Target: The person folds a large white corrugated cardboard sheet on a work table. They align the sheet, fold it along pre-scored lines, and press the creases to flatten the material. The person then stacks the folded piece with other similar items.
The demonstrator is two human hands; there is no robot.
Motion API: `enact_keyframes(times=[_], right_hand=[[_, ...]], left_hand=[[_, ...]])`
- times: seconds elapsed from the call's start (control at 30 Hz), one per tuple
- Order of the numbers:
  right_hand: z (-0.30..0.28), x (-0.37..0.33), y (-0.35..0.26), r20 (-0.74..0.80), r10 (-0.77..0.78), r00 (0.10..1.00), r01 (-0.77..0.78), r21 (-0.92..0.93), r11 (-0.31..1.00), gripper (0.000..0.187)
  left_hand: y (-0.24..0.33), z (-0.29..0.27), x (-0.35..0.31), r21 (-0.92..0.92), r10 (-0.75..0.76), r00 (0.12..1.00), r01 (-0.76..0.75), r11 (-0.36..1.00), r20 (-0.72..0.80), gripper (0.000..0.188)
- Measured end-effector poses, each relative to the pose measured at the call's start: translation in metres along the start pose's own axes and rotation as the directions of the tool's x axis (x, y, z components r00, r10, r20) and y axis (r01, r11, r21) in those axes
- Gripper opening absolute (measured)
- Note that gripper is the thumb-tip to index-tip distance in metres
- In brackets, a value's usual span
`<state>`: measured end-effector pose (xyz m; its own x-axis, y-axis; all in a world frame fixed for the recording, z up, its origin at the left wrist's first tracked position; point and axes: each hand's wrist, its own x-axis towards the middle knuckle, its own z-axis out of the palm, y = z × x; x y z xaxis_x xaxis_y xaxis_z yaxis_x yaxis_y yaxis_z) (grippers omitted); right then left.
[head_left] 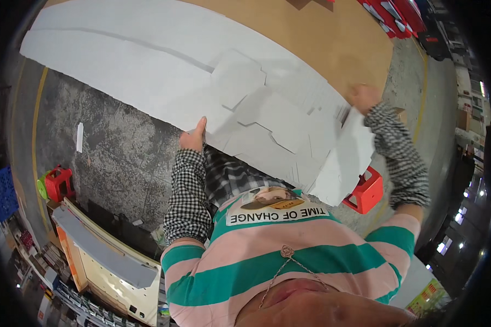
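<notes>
Large white cardboard sheets [163, 82], cut with stepped slits and loose flaps, lie across a work surface in front of me. My left hand [192, 139] is closed on their near edge, thumb on top and the other fingers hidden below. At the right end, my right hand [365, 98] is closed like a fist, slightly blurred, at the corner of a bent white flap [346, 158] that hangs over the near right side. Exactly how its fingers grip the flap is hard to see.
Brown board [333, 41] lies beyond the white sheets. A red stool [365, 191] stands close by on the right, another red stool [60, 183] far left. A pale cabinet-like piece [109, 261] is at lower left. A white scrap [80, 137] lies on the grey floor [114, 125].
</notes>
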<state>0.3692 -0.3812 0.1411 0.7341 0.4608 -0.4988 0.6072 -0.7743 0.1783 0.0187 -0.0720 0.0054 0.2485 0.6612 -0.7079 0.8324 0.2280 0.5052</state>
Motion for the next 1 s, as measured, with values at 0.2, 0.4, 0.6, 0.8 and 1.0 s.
enact_keyframes(times=[0.2,0.4,0.6,0.8,1.0], right_hand=[[0.088,0.026,-0.175,-0.127,-0.074,0.989,0.132,0.548,0.826,0.054],[0.087,0.025,-0.177,-0.034,-0.073,0.997,0.076,0.707,0.703,0.035],[0.067,-0.006,-0.148,-0.076,-0.27,0.96,0.229,0.77,0.596,0.024],[0.13,-0.036,-0.189,0.024,-0.174,0.984,0.086,0.799,0.596,0.025],[0.131,-0.043,-0.201,-0.051,-0.06,0.997,0.076,0.806,0.587,0.027]], left_hand=[[-0.001,0.0,0.004,-0.015,-0.027,1.0,0.027,1.0,0.004,0.088],[-0.018,0.003,0.021,-0.076,0.005,0.995,0.003,0.997,0.097,0.09],[-0.019,0.007,0.019,-0.191,0.073,0.992,-0.052,0.98,0.106,0.078],[-0.005,-0.002,0.006,-0.205,0.135,0.983,-0.107,0.973,0.127,0.082],[-0.007,-0.007,0.01,-0.181,0.118,0.978,-0.086,0.98,0.173,0.078]])
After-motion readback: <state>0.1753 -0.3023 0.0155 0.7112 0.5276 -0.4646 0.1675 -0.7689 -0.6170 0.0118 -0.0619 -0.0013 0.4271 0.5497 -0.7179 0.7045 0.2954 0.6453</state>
